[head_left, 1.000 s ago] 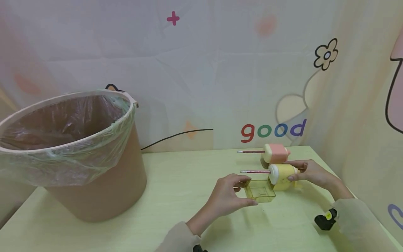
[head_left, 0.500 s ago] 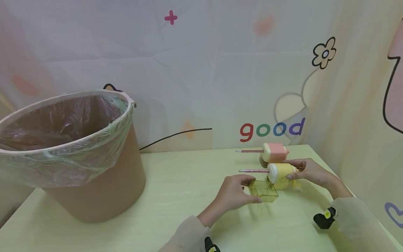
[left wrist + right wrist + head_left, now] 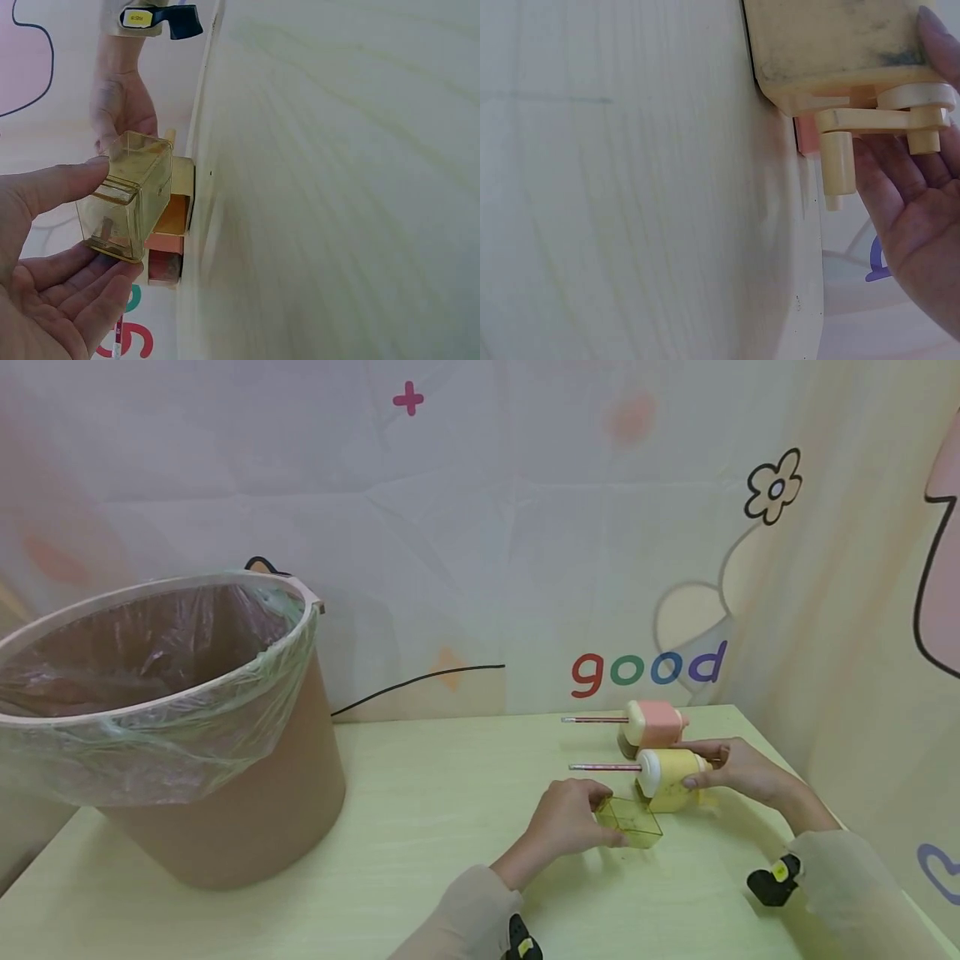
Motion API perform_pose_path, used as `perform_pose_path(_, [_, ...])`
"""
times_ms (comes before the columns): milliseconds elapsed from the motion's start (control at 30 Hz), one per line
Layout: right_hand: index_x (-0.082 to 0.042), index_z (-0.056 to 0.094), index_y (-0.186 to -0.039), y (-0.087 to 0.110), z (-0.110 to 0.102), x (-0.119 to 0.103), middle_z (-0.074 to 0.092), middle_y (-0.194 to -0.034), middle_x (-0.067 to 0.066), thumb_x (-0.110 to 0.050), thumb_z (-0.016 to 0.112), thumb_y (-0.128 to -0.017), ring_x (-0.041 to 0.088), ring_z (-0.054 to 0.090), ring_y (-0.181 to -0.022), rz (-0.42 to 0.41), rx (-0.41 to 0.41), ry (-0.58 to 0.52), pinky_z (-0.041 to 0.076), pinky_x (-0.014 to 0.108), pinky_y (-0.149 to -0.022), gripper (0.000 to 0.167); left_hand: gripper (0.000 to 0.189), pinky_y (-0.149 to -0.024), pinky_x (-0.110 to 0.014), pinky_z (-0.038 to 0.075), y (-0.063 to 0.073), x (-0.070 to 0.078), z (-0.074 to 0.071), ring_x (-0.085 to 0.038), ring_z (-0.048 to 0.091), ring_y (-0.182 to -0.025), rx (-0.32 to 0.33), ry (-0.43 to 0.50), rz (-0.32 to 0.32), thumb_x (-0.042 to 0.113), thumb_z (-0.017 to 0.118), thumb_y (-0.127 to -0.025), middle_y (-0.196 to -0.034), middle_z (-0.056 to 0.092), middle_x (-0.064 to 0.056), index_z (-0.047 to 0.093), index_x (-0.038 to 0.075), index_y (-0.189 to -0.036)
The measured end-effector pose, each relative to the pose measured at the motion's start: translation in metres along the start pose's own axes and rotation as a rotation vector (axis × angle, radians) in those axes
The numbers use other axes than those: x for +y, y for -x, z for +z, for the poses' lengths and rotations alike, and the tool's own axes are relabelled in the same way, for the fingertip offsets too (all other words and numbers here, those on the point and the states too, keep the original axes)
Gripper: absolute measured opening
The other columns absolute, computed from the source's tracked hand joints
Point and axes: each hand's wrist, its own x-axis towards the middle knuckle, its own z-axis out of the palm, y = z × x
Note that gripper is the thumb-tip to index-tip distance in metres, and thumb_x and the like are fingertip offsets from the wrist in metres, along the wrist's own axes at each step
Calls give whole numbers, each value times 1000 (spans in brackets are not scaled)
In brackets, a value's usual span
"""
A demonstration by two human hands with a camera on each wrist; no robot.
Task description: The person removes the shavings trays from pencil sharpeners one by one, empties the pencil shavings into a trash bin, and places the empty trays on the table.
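My left hand (image 3: pixel 567 818) pinches a see-through yellow shavings drawer (image 3: pixel 630 823) between thumb and fingers, just above the table. It is a small box, beside the front of a yellow crank pencil sharpener (image 3: pixel 677 774). A dark red pencil (image 3: pixel 603 767) sticks out of the sharpener's white left end. In the left wrist view, an orange-toned opening (image 3: pixel 175 216) shows low in the sharpener's body. My right hand (image 3: pixel 750 774) holds the sharpener at its right end, thumb on the near side. Close to that hand, the cream crank handle (image 3: pixel 866 120) shows in the right wrist view.
A pink crank sharpener (image 3: pixel 662 723) with its own pencil (image 3: pixel 595 720) stands behind the yellow one. On the left is a large brown bin (image 3: pixel 247 793) lined with a thin plastic bag (image 3: pixel 217 727). A printed cloth (image 3: pixel 450 527) hangs behind the pale table (image 3: pixel 420 827).
My left hand and the drawer have shifted slightly right and nearer, and the drawer's angle has changed. The right hand, the yellow sharpener and its pencil have stayed in place.
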Motion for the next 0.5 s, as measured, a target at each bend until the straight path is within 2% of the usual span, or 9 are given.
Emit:
perform_pose_path(100, [10, 47, -126, 0, 0, 1, 57, -116, 21, -15, 70, -78, 12, 48, -103, -8, 6, 1, 41, 38, -87, 59, 53, -74, -17, 45, -3, 0, 4, -4, 58, -86, -8, -26, -14, 29, 84, -60, -96, 66, 7, 67, 12, -107])
perform_pose_path(167, [9, 47, -126, 0, 0, 1, 57, -116, 21, -15, 70, -78, 17, 48, -105, -9, 8, 6, 41, 38, -87, 59, 53, -73, -17, 45, -4, 0, 7, -4, 57, -85, -10, -45, -24, 30, 85, -60, -96, 66, 7, 67, 12, -106])
perform_pose_path(300, [10, 46, -126, 0, 1, 0, 55, -118, 25, -16, 70, -78, 36, 45, -113, -3, 7, 5, 40, 49, -90, 60, 52, -72, -17, 45, -7, 2, 10, -4, 56, -83, -19, -62, -51, 28, 85, -59, -92, 65, 8, 67, 11, -104])
perform_pose_path(367, [11, 45, -126, 0, 1, 0, 53, -121, 27, -16, 70, -78, 39, 44, -114, -2, 4, 2, 38, 53, -91, 61, 51, -71, -17, 45, -7, 3, 11, -4, 55, -81, -24, -65, -66, 27, 86, -58, -90, 65, 8, 67, 12, -103])
perform_pose_path(433, [12, 45, -126, 0, 1, 0, 51, -122, 29, -15, 71, -77, 33, 47, -112, -2, 1, 0, 38, 54, -92, 62, 50, -71, -17, 45, -8, 5, 11, -4, 54, -79, -25, -72, -76, 27, 86, -58, -88, 64, 8, 66, 12, -102])
perform_pose_path(500, [13, 45, -126, 0, 0, 0, 50, -123, 29, -16, 71, -77, 20, 50, -107, -3, -2, 3, 40, 49, -91, 62, 50, -70, -17, 45, -10, 7, 12, -4, 54, -78, -22, -80, -82, 26, 86, -58, -87, 63, 9, 66, 12, -102])
